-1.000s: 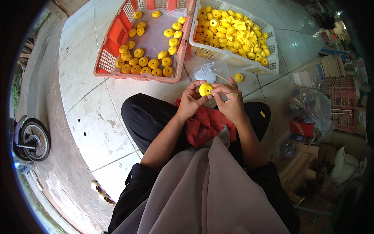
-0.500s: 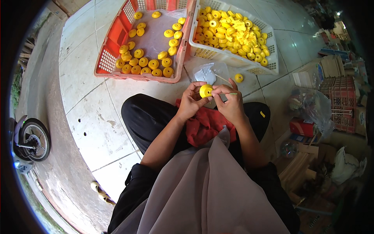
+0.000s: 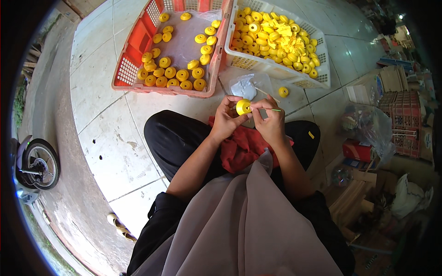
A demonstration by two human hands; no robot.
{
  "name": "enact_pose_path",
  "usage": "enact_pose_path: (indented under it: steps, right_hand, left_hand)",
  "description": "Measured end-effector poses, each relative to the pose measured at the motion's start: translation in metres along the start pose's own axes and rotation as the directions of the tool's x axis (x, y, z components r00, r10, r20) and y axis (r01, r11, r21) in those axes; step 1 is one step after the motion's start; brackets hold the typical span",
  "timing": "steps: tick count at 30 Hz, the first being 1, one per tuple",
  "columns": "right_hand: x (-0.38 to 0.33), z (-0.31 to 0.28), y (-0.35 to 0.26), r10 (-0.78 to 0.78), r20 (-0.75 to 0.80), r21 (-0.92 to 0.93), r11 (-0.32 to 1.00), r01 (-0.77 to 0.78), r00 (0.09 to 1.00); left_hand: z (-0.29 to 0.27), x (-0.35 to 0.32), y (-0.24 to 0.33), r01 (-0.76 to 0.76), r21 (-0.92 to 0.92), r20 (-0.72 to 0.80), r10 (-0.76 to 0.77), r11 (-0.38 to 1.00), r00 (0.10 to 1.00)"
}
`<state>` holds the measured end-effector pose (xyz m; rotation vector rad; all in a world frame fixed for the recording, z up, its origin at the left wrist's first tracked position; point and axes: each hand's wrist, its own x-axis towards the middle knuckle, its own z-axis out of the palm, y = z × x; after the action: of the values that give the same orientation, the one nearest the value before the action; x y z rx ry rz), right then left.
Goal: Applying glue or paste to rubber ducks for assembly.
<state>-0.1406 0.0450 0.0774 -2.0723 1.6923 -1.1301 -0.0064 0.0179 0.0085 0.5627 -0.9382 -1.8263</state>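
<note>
Seated on the tiled floor, a worker pinches a yellow disc (image 3: 243, 106) in the left hand (image 3: 225, 120) above the lap; right hand (image 3: 270, 123) fingers grip a thin stick (image 3: 275, 110). The disc looks light, rigid, best held by its rim.

Both my forearms enter from lower edge, bare, angled up and inward, converging above lap. My left hand (image 3: 225, 120): wrist bent slightly, fingers curled, thumb and fingertips pinched closed at upper right of hand. My right hand (image 3: 270, 123): back facing camera, fingers folded, thumb and forefinger pinched closed. Hands just beside each other, fingertips nearly meeting. Legs crossed beneath.
</note>
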Motion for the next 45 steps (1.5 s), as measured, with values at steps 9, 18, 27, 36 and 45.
enact_pose_path:
  steps: [9,18,27,36,45]
  right_hand:
    - [0.007,-0.001,-0.004,0.061,0.007,0.114,0.992,-0.061,0.998]
    - [0.004,0.006,-0.006,0.056,-0.029,0.053,0.997,-0.054,0.998]
    - [0.002,0.013,-0.011,0.035,-0.064,0.062,0.998,-0.031,0.997]
    - [0.005,0.015,-0.010,0.016,-0.064,0.075,0.997,-0.011,0.998]
    - [0.004,0.014,-0.013,-0.032,-0.072,-0.056,0.998,0.028,0.997]
  left_hand:
    - [-0.001,-0.001,0.000,-0.001,-0.024,-0.014,0.000,1.000,1.000]
    - [-0.003,0.001,-0.002,-0.036,-0.047,-0.050,0.034,0.998,0.998]
    - [-0.005,0.001,-0.006,-0.078,-0.047,-0.071,0.075,0.996,0.995]
    - [-0.007,0.002,-0.011,-0.129,-0.037,-0.086,0.125,0.991,0.988]
    - [-0.006,0.003,-0.010,-0.128,-0.020,-0.099,0.126,0.992,0.987]
